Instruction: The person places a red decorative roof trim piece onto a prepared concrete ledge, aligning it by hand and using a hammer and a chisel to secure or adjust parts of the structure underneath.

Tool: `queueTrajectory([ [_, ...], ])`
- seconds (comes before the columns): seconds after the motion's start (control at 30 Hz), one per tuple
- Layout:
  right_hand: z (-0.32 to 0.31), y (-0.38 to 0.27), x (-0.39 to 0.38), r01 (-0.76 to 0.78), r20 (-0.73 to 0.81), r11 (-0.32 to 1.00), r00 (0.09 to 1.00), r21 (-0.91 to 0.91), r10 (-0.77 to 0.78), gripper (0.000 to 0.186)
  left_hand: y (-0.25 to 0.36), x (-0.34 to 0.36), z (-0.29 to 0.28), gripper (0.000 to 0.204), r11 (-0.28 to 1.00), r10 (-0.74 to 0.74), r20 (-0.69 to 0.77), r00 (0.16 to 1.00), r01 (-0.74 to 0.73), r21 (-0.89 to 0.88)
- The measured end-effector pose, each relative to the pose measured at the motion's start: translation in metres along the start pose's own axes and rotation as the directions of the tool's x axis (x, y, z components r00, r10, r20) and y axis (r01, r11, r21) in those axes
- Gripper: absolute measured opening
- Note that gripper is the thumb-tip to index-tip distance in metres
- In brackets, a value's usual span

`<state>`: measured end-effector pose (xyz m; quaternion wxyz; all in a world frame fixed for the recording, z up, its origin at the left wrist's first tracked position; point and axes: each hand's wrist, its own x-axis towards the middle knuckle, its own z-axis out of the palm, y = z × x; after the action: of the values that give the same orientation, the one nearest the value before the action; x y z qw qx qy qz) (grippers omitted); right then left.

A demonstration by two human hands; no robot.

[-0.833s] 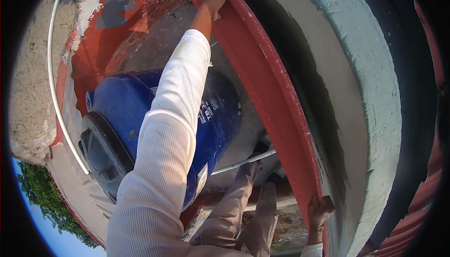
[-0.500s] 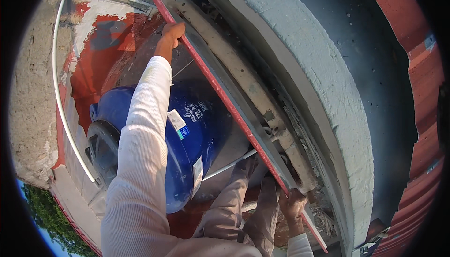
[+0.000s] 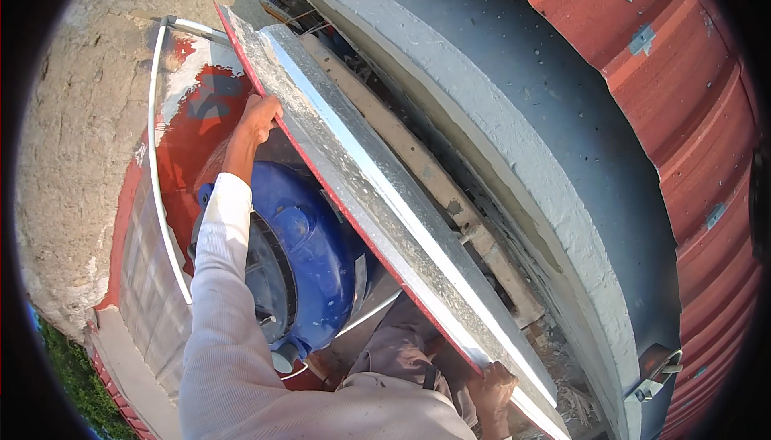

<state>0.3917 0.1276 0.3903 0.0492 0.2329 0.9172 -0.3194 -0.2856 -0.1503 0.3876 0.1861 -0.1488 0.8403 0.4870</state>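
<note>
A long folded metal sheet [image 3: 377, 191], grey and dusty with a red edge, slants from the upper left to the lower right in front of me. My left hand [image 3: 260, 116] is closed round its red edge near the upper end. Lower down, my right hand [image 3: 493, 389] grips the same edge close to the near end. A bright ridge runs along the sheet's length. Beneath my left arm lies a blue plastic water tank [image 3: 309, 247] with a black round lid [image 3: 269, 279]; the sheet and my arm hide part of it.
A white pipe [image 3: 155, 167] bends along the rough wall [image 3: 76, 135] at left. Beyond the sheet are a concrete beam [image 3: 426, 171], a curved grey ledge [image 3: 498, 111] and red corrugated roofing [image 3: 642, 63]. Another thin white pipe [image 3: 369, 314] passes near my legs.
The sheet has tilted, so its broad dusty face and ridge now show. Both hands keep their grip; my left hand sits lower and further left in view. The whole view has shifted.
</note>
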Motion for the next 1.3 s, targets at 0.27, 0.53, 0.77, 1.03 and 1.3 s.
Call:
queueTrajectory([
  [0.27, -0.108, -0.037, -0.053, 0.039, -0.098, 0.995, 0.994, -0.097, -0.048, 0.023, 0.098, -0.067, -0.065, 0.021, 0.982, 0.180, 0.038, 0.983, -0.182, 0.053],
  [0.53, -0.209, -0.054, -0.097, 0.011, -0.157, 0.986, 0.987, -0.168, -0.038, 0.028, 0.164, -0.048, -0.086, 0.020, 0.991, 0.133, 0.265, 0.955, -0.130, -0.027],
  [0.77, -0.258, -0.077, -0.139, 0.057, -0.306, 0.952, 0.940, -0.302, -0.153, 0.017, 0.220, -0.039, -0.106, 0.055, 0.950, 0.269, 0.321, 0.908, -0.195, -0.246],
  [1.03, -0.304, -0.079, -0.175, 0.073, -0.465, 0.879, 0.826, -0.471, -0.318, 0.033, 0.295, -0.082, -0.126, 0.030, 0.856, 0.500, 0.418, 0.759, -0.359, -0.373],
  [1.3, -0.377, -0.033, -0.167, 0.162, -0.477, 0.764, 0.696, -0.625, -0.538, 0.028, 0.380, -0.106, -0.026, 0.009, 0.780, 0.577, 0.365, 0.731, -0.362, -0.510],
])
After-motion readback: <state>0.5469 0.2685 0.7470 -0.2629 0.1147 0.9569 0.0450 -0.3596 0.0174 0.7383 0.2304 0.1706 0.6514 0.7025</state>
